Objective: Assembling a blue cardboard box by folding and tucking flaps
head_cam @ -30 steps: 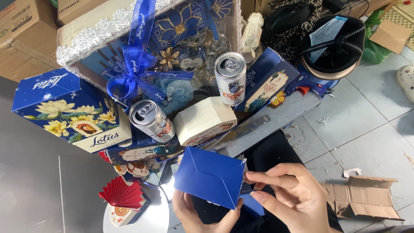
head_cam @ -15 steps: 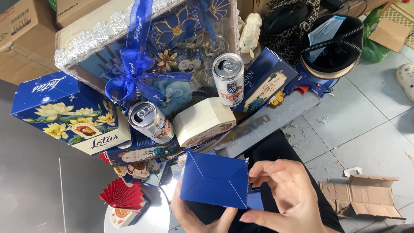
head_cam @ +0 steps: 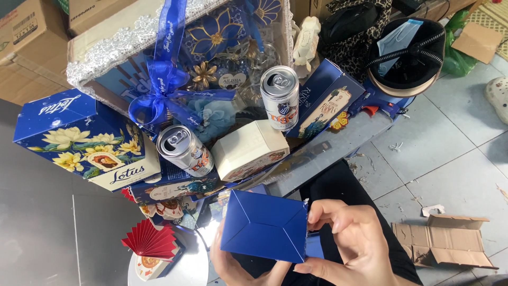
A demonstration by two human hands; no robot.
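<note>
A small dark blue folded paper box (head_cam: 264,226) is held low in the middle of the head view. My left hand (head_cam: 233,265) grips it from underneath, mostly hidden behind it. My right hand (head_cam: 352,241) pinches its right edge with fingertips curled over the flap. Just above the box lie two silver drink cans (head_cam: 185,150) (head_cam: 280,97) and a cream hexagonal box (head_cam: 250,150), all stacked on blue printed cartons.
A large gift hamper (head_cam: 121,47) with a blue ribbon bow (head_cam: 159,90) fills the top. A blue flowered carton (head_cam: 79,140) sits left, a red paper fan (head_cam: 151,241) bottom left. A dark helmet (head_cam: 407,53) and torn cardboard (head_cam: 447,246) lie right on grey tiles.
The blue box has shifted slightly right and down and turned to show its folded face. My right hand's fingers have closed in on its right edge.
</note>
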